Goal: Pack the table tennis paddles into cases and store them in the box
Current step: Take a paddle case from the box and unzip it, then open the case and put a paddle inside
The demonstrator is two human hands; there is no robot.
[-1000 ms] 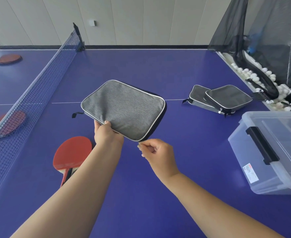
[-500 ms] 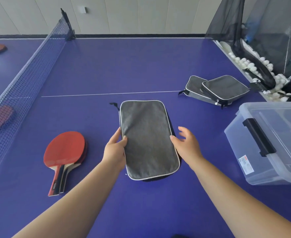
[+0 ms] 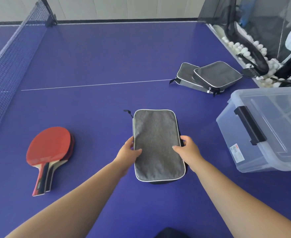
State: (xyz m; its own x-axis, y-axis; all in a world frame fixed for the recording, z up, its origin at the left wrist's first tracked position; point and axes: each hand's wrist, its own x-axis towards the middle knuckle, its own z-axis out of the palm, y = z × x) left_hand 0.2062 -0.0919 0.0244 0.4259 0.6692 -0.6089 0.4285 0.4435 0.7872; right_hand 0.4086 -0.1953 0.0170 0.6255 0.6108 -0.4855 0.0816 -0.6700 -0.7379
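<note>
Both hands were clamped on a grey case (image 3: pixel 156 145): the left hand (image 3: pixel 128 154) on its left edge, the right hand (image 3: pixel 188 151) on its right, thumbs laid on top. The case was set flat on the blue table (image 3: pixel 98 62). Red paddles (image 3: pixel 49 152) were stacked to the left, two more cases (image 3: pixel 210 77) lay beyond, and a clear lidded box (image 3: pixel 268 129) stood to the right. A net (image 3: pixel 9 54) was stretched along the left side, before a pale panelled wall (image 3: pixel 124 7).

we find two places that carry print. a white sticker (image 3: pixel 236 153) with a red mark sits on the near wall of the clear box (image 3: pixel 254 162); its lines are too small to read. white lettering runs along the paddle handle (image 3: pixel 38 185), blurred, not legible to us.
</note>
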